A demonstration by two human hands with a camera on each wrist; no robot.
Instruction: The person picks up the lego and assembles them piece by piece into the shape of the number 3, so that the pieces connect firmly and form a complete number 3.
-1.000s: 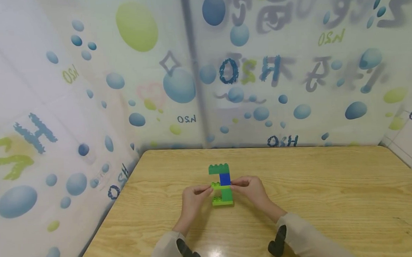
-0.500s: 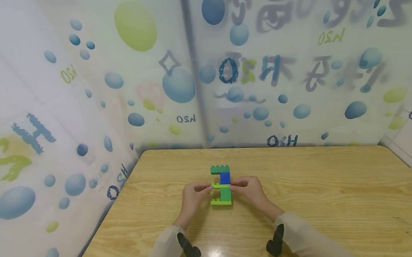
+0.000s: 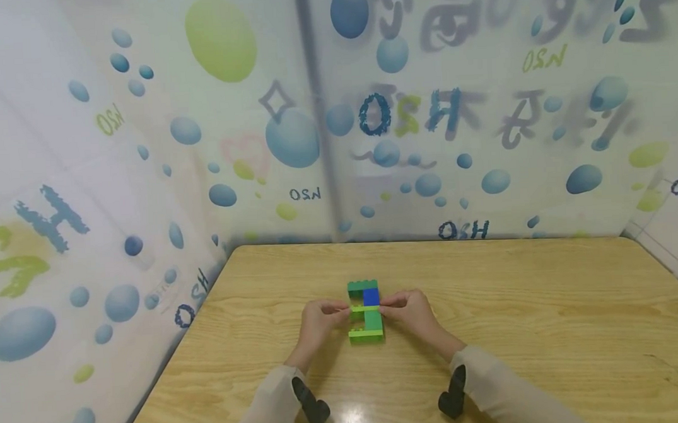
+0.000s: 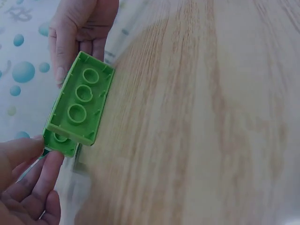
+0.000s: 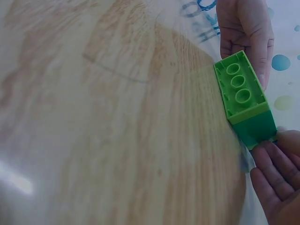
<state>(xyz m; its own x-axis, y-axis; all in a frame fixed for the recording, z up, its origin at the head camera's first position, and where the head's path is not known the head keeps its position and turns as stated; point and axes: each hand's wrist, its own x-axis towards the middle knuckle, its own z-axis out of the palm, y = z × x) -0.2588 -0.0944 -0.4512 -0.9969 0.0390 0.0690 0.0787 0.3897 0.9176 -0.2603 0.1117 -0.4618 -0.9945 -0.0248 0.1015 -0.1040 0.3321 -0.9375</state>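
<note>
A stack of toy building bricks is held up between the hands in the head view. From the top it has a long dark green brick (image 3: 362,285), a blue brick (image 3: 371,296), a thin lime plate (image 3: 371,308), a green brick (image 3: 373,320) and a lime bottom plate (image 3: 366,333). My left hand (image 3: 317,329) pinches the left end of the middle plate. At its right end, the thumb and fingers of my right hand (image 3: 416,314) grip the stack. Both wrist views show the bottom plate's hollow underside (image 4: 79,98) with its rings.
The wooden table (image 3: 519,304) spreads beneath and around the hands. A patterned curtain (image 3: 421,151) with bubbles and lettering hangs along its back and left sides. Dark wrist mounts (image 3: 312,405) sit at the sleeves.
The stack has tipped, its top leaning away and its underside turning toward the head camera. Both hands keep their grip and have barely shifted.
</note>
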